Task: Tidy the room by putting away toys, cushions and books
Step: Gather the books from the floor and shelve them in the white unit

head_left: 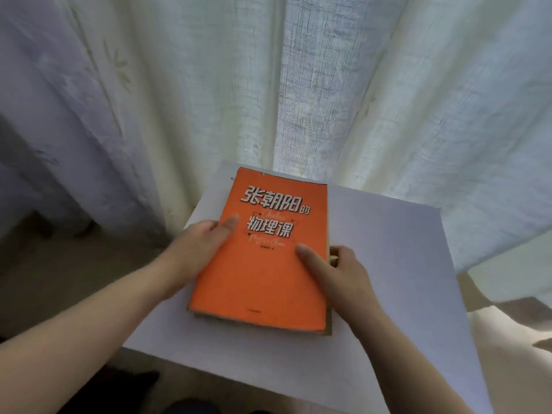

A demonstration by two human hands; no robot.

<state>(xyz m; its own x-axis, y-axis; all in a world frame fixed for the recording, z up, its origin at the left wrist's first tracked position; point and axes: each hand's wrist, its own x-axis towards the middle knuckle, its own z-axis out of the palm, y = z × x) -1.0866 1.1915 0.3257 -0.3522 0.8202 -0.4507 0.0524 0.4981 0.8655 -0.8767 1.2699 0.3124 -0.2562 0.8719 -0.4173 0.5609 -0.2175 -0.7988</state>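
An orange book (265,282) with white Chinese lettering on its cover lies flat on a small white table (388,264), its spine toward the left. My left hand (200,249) holds the book's left edge, thumb on the cover and fingers under or beside it. My right hand (340,270) grips the right edge, thumb pressed on the cover and fingers curled round the page side. A second, tan edge shows beneath the book at its right and lower side; whether that is another book I cannot tell.
Pale curtains (268,85) hang close behind the table and reach the floor. A brown floor (59,273) lies to the left. Something dark (131,380) sits on the floor below the table's near left corner.
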